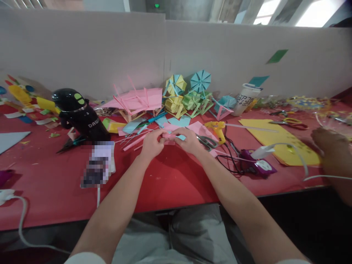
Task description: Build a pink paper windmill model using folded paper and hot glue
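Observation:
Between my two hands is a small piece of pink paper (169, 136), pinched from both sides. My left hand (153, 143) closes on its left end, and my right hand (188, 140) grips the right end; the fingers hide much of its shape. Pink paper strips (134, 142) lie just left of my left hand. Dark-handled scissors (206, 142) rest beside my right hand, close to a yellow glue gun (217, 131). Behind my hands are folded paper pieces in yellow, green and blue (194, 101), with a pink paper structure (137, 101) further left.
A black bottle (82, 115) and a phone (99, 165) stand and lie at left. To the right are a purple power strip (257, 163), cables, yellow paper sheets (275, 141), scissors (290, 123) and a white cup (245, 98). Another person's arm (335, 157) reaches in at far right.

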A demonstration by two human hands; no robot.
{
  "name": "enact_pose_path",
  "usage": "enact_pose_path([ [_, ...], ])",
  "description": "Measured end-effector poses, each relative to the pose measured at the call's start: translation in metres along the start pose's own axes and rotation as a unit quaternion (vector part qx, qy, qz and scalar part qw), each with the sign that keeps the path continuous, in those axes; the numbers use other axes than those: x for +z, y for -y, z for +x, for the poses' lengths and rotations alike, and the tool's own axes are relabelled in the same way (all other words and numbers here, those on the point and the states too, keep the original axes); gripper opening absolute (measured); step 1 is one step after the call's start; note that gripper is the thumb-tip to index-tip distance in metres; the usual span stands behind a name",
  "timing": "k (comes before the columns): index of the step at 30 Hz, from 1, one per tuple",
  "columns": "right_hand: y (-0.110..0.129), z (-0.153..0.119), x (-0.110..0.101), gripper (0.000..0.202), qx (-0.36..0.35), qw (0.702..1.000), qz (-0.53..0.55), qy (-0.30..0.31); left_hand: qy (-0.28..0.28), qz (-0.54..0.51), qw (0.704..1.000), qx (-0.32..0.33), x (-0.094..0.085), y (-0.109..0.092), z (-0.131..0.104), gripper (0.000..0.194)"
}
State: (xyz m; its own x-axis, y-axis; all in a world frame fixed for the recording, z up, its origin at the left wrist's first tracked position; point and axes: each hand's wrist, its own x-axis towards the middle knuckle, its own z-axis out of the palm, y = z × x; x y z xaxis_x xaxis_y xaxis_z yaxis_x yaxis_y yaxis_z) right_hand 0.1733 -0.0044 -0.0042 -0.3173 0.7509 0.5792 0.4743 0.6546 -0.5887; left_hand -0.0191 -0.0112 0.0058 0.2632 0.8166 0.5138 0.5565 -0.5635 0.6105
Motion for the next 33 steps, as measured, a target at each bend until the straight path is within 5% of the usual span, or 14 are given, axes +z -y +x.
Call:
enact_pose_path([
  [33,0.0013,-0.0013,0.0037,0.017,-0.055,0.998,-0.021,-0.020,-0.025,0.004,1.000,0.005,0.0059,-0.0003,-0.0034,0.026],
])
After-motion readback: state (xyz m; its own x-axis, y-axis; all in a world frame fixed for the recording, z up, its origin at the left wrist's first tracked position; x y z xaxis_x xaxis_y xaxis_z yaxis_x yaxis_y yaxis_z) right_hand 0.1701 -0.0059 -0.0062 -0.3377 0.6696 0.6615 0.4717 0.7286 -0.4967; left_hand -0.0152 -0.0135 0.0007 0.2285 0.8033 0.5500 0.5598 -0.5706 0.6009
